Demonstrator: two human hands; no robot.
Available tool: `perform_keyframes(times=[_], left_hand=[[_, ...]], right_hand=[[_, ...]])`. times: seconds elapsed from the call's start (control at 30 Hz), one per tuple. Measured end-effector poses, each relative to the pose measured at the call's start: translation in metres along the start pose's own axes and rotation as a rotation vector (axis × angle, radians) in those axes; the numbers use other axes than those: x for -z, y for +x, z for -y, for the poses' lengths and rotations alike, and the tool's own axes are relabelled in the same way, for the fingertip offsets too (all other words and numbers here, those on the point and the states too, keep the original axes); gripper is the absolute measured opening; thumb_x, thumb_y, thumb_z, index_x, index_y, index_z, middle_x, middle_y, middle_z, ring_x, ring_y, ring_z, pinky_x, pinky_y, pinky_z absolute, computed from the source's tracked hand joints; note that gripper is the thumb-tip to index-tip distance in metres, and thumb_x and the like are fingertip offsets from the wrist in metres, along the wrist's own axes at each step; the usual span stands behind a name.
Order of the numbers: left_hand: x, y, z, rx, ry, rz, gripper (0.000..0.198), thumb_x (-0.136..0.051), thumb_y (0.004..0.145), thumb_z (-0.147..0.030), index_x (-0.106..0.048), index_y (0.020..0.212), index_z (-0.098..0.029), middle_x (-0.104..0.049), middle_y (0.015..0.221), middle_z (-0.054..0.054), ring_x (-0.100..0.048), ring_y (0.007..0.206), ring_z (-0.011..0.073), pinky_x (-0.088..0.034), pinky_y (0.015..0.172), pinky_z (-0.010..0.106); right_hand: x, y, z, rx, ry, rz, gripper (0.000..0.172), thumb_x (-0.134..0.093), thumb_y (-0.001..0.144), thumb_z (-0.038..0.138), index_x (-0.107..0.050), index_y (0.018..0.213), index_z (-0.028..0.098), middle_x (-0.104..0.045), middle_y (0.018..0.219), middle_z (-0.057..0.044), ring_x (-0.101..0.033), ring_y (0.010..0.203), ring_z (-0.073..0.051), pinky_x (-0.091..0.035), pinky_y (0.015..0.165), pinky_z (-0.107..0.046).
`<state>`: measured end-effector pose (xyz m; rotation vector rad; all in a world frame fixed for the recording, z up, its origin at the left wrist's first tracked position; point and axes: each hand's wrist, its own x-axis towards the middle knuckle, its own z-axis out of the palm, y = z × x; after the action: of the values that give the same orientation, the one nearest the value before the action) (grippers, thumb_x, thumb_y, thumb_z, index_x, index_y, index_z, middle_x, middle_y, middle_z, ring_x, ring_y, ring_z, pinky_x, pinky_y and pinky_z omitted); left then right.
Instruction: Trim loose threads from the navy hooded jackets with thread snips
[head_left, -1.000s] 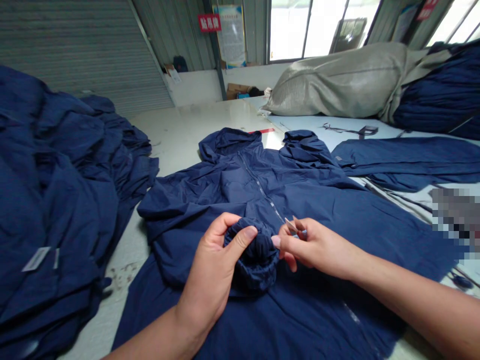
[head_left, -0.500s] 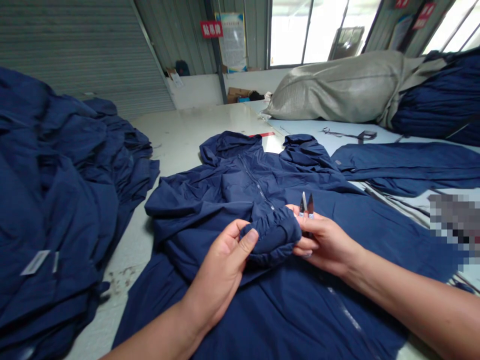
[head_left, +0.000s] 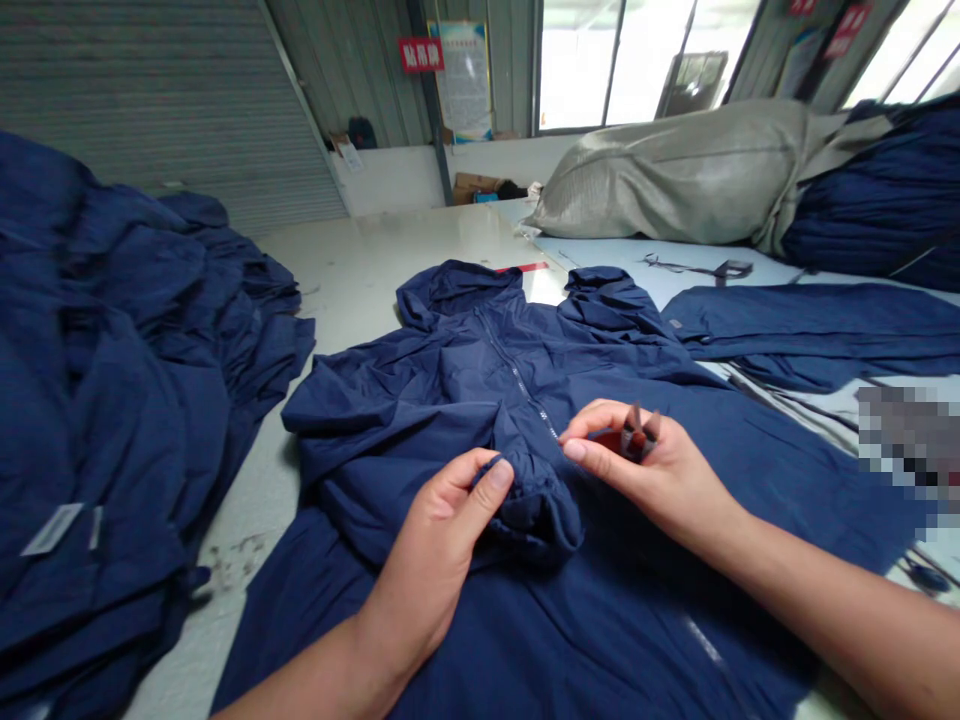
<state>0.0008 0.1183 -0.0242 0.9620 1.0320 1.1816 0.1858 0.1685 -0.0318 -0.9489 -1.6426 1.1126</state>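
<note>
A navy hooded zip jacket (head_left: 480, 400) lies spread face up on the pale table (head_left: 375, 260). My left hand (head_left: 442, 530) is closed on its gathered elastic sleeve cuff (head_left: 536, 500), thumb on top, holding the cuff over the jacket's front. My right hand (head_left: 645, 465) sits just right of the cuff, fingers curled round small thread snips (head_left: 637, 435), whose blades poke up between the fingers. Its forefinger and thumb reach towards the cuff's edge near the zip.
A tall heap of navy jackets (head_left: 112, 400) fills the left side. Another navy garment (head_left: 810, 325) lies flat at the right, with a stuffed grey sack (head_left: 675, 170) and more navy cloth (head_left: 885, 190) behind. A black strap (head_left: 705, 265) lies on the table.
The bunched cuff was stretched between both hands half a second ago. Now my right hand has let go of it and shifted slightly up and right with the snips; my left hand keeps hold.
</note>
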Motion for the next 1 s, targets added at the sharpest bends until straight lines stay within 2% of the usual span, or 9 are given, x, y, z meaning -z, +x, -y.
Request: perform_keyframes(times=[0.23,0.43,0.53,0.63,0.77,0.83,0.9,1.0], left_hand=[[-0.0009,-0.0014,-0.0007,-0.064,0.201,0.034,0.021,-0.069,0.084,-0.041,-0.072,0.08,-0.02,-0.067,0.077,0.0,-0.058,0.079,0.0181,-0.046,0.077,0.026],[-0.0033,-0.0048,-0.0016,0.025,0.139,0.019,0.023,-0.069,0.084,-0.04,-0.068,0.077,-0.018,-0.062,0.076,-0.001,-0.051,0.074,0.0151,-0.044,0.074,0.025],[-0.004,-0.0058,-0.001,0.072,0.069,0.035,0.025,-0.066,0.086,-0.042,-0.066,0.078,-0.019,-0.059,0.075,-0.002,-0.051,0.073,0.014,-0.043,0.073,0.024],[-0.0039,-0.0065,-0.0009,0.083,0.09,0.043,0.026,-0.064,0.087,-0.045,-0.064,0.08,-0.019,-0.06,0.077,-0.001,-0.053,0.074,0.0139,-0.043,0.073,0.024],[-0.0027,-0.008,-0.0026,-0.03,0.192,-0.001,0.024,-0.064,0.088,-0.041,-0.059,0.106,-0.027,-0.065,0.083,-0.002,-0.058,0.073,0.0148,-0.047,0.072,0.025],[-0.0022,-0.0088,-0.004,-0.146,0.312,-0.035,0.027,-0.069,0.084,-0.039,-0.06,0.107,-0.03,-0.066,0.086,-0.003,-0.059,0.075,0.015,-0.047,0.074,0.024],[-0.002,-0.0094,-0.0052,-0.23,0.46,-0.038,0.021,-0.075,0.079,-0.037,-0.065,0.096,-0.028,-0.067,0.089,-0.002,-0.06,0.079,0.0156,-0.046,0.079,0.024],[-0.0026,-0.0095,-0.007,-0.214,0.597,-0.014,0.014,-0.075,0.078,-0.03,-0.068,0.089,-0.026,-0.069,0.089,-0.002,-0.061,0.082,0.0162,-0.045,0.086,0.026]], right_hand=[[-0.0022,-0.0095,0.0102,0.314,-0.094,0.102,0.018,-0.082,0.076,0.033,-0.074,0.087,0.021,-0.068,0.076,-0.004,-0.06,0.066,-0.016,-0.045,0.06,-0.029],[-0.0013,-0.0107,0.0091,0.379,-0.183,0.187,0.005,-0.074,0.084,0.025,-0.073,0.087,0.022,-0.069,0.079,-0.005,-0.061,0.07,-0.016,-0.047,0.064,-0.029],[-0.0005,-0.0096,0.0115,0.288,-0.101,0.209,0.01,-0.07,0.087,0.027,-0.07,0.081,0.02,-0.066,0.078,-0.005,-0.059,0.071,-0.016,-0.046,0.065,-0.028],[0.0004,-0.0075,0.0108,0.042,0.072,0.253,0.023,-0.07,0.086,0.038,-0.065,0.078,0.017,-0.059,0.074,-0.002,-0.051,0.065,-0.013,-0.04,0.059,-0.025],[0.0023,-0.0049,0.0052,-0.238,0.384,0.383,0.033,-0.068,0.087,0.047,-0.057,0.08,0.017,-0.042,0.063,0.005,-0.032,0.052,-0.006,-0.027,0.048,-0.021],[0.0033,-0.0041,0.0042,-0.301,0.509,0.378,0.034,-0.07,0.085,0.047,-0.054,0.081,0.017,-0.035,0.059,0.008,-0.025,0.049,-0.005,-0.021,0.046,-0.02],[0.0041,-0.0035,0.0056,-0.324,0.574,0.353,0.035,-0.072,0.083,0.046,-0.053,0.08,0.017,-0.032,0.058,0.009,-0.022,0.047,-0.004,-0.019,0.045,-0.02],[0.0042,-0.0028,0.0097,-0.335,0.618,0.356,0.035,-0.074,0.081,0.044,-0.053,0.077,0.016,-0.034,0.059,0.008,-0.022,0.047,-0.004,-0.018,0.044,-0.02]])
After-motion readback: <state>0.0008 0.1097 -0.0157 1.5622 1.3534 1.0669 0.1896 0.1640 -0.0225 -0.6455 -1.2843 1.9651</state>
